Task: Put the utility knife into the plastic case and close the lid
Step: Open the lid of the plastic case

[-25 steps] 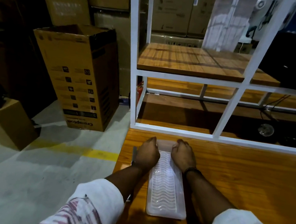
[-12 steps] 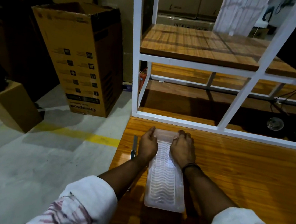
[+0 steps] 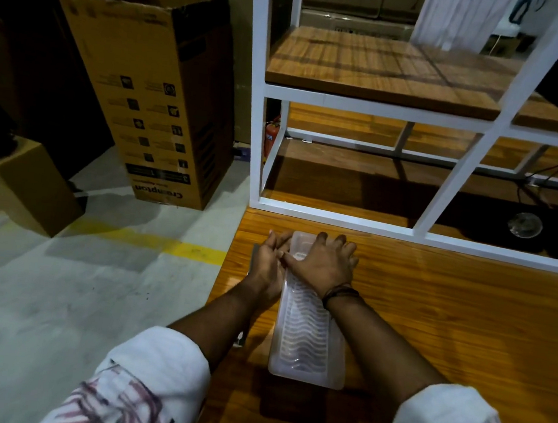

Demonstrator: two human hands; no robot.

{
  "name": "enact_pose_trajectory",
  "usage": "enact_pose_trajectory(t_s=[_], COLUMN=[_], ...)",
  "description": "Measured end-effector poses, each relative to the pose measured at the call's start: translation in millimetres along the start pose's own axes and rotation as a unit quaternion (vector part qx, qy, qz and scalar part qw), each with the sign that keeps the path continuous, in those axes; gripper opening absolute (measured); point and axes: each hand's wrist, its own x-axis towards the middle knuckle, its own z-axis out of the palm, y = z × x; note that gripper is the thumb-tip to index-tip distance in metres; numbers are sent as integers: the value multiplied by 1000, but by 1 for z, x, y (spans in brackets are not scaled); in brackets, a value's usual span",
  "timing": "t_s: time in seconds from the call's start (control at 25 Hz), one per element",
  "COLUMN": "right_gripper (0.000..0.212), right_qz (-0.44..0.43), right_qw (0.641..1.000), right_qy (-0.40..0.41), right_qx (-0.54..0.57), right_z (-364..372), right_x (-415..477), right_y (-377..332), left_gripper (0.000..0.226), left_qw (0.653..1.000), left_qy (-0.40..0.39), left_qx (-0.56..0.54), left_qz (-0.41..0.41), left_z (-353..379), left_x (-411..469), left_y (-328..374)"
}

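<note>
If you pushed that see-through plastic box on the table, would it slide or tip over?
The plastic case would probably slide, not tip: it lies long, low and flat on the glossy wooden table. It looks thin and translucent, so it is likely light and may flex a little. The right hand pressing on its far end probably pins it for now.

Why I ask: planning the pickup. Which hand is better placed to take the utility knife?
Left. The utility knife lies beside the plastic case, by the left hand; the right hand rests atop it.
</note>
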Motion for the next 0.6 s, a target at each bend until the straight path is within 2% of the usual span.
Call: enact_pose_trajectory(t_s=[0.08, 0.36, 0.6], right_gripper=[115, 102, 85], right_qz=[12, 22, 34], right_qw=[1000, 1000, 998], right_qy=[-10, 7, -12], right_qx=[-7, -14, 54], right_z=[-1, -1, -11], right_x=[4, 6, 8], right_y=[-4, -9, -4], left_gripper=[62, 66, 61], left_qw=[1000, 1000, 1000], left_qy=[-3, -15, -12], left_qx=[-8, -7, 16], left_qz=[9, 12, 16], left_z=[-4, -10, -10], left_x=[3, 15, 9], left_y=[1, -2, -2])
